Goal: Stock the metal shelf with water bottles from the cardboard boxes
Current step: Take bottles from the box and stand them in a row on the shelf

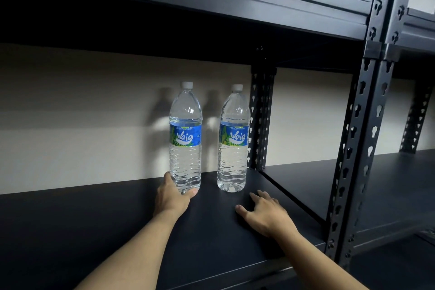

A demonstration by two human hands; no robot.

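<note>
We take the perforated rear post [261, 113] of the dark metal rack as our marker. Far to its left, the pale wall [70, 113] shows behind the shelf board [94, 231], which runs dark and flat up to the post's foot. Nearer the post, on its left, our left hand [173, 195] grips the base of the left bottle [185, 139], fingers wrapped behind it and the thumb curled across the front; we cannot tell whether the base sits fully on the board. That bottle is upright, clear and white-capped, with a blue and green label reading "Waig". Just left of the post stands the right bottle [233, 143], of the same kind, upright on the board, apart from the first and free of either hand. In front of the post, just before this second bottle, our right hand [266, 214] lies palm down on the board, fingers spread and relaxed, holding nothing. Right of the post lies the neighbouring bay's board [306, 183], and further right rises the front post [360, 136].
</note>
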